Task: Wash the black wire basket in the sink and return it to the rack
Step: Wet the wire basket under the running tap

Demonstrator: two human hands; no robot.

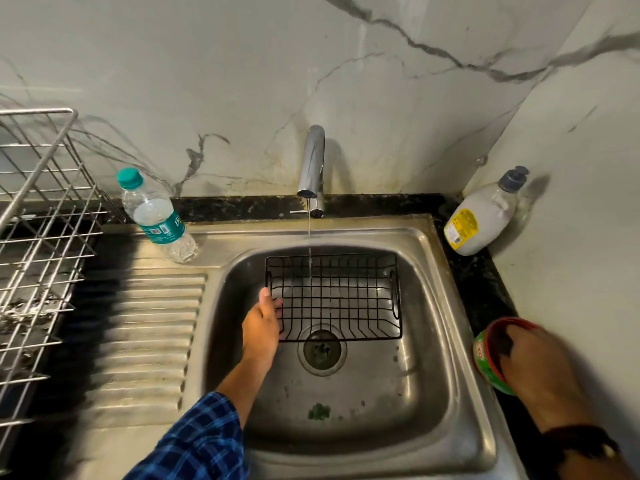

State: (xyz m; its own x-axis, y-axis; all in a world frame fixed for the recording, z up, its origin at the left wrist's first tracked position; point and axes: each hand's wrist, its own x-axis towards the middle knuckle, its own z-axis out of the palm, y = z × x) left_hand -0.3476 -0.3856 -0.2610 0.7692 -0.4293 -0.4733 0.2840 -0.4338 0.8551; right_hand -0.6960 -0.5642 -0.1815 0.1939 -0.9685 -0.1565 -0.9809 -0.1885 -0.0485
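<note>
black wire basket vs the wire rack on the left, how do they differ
Colour: the black wire basket is black-coated, the rack bare silver metal. Place: the basket sits in the sink under a thin stream of water; the rack stands outside it at the far left. Contact: the left hand grips the basket's left end; no hand touches the rack. Both are open wire grids.

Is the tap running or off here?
Running: a thin stream falls from the tap onto the black wire basket in the sink.
</note>
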